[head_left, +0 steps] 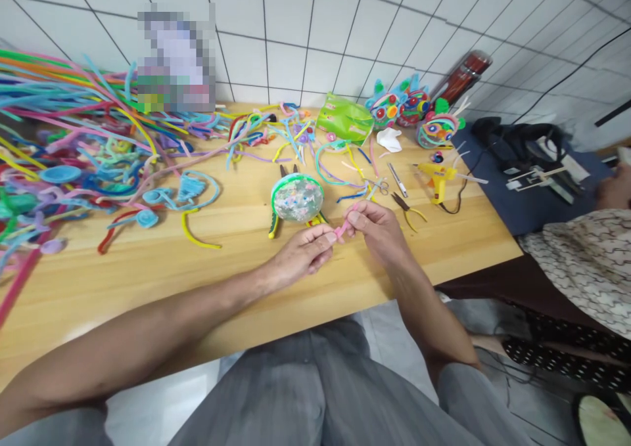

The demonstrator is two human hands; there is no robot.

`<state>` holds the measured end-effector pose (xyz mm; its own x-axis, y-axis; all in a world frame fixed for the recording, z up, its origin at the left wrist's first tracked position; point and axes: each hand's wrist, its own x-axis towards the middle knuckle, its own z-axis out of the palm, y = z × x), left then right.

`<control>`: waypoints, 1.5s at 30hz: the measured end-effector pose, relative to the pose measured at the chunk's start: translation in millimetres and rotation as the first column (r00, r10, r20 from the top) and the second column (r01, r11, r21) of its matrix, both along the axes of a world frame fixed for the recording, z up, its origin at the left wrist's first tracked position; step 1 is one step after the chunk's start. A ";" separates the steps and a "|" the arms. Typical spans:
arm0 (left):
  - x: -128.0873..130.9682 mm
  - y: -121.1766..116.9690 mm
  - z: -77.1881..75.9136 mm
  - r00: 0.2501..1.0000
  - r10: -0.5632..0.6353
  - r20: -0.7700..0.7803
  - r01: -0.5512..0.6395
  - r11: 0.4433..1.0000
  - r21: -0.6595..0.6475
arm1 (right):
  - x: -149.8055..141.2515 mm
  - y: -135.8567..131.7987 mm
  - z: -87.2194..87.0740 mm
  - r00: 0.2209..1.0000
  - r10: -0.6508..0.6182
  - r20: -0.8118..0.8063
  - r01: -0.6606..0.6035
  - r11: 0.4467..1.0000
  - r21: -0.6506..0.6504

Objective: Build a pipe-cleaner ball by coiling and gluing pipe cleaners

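Note:
A short pink pipe cleaner (344, 227) is pinched between my two hands, above the wooden table. My left hand (305, 249) grips one end with thumb and forefinger. The other end sits in the closed fingertips of my right hand (377, 226). Just beyond my left hand rests a clear, rounded container (298, 198) with bits of colour inside and a green and light blue rim. Pliers with green and yellow handles (274, 224) lie partly hidden underneath it. Small pliers with yellow handles (408, 211) and scissors (379, 186) are to the right of my hands.
Heaped pipe cleaners (93, 150) cover the table's left side. Along the tiled wall stand a green packet (345, 119), several decorated animal-face figures (438, 133) and a red flask (463, 75). A yellow glue gun (438, 180) with a cord lies right. Another person's patterned clothing (582, 268) shows at far right.

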<state>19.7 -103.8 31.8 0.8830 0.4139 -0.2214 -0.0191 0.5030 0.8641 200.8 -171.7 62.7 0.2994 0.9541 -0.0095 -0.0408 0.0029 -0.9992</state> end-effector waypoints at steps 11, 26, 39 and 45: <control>-0.4 1.8 0.7 1.000 -0.019 0.014 0.018 0.998 0.055 | 3.2 3.8 -14.8 1.000 0.014 -0.012 -0.014 0.998 -0.056; 0.6 -0.6 -2.9 0.998 0.063 -0.014 -0.063 0.997 0.035 | 3.2 -1.4 -7.7 0.941 -0.030 0.337 0.033 0.999 -0.003; -1.9 -5.2 -11.1 0.999 -0.019 -0.045 0.020 0.999 0.032 | 1.7 -3.6 9.4 0.857 -0.025 0.515 0.023 1.000 0.011; 2.0 -3.5 -8.9 0.993 0.099 -0.068 -0.100 0.995 -0.011 | 63.5 -8.8 1.5 0.779 0.008 0.628 0.153 0.967 -0.202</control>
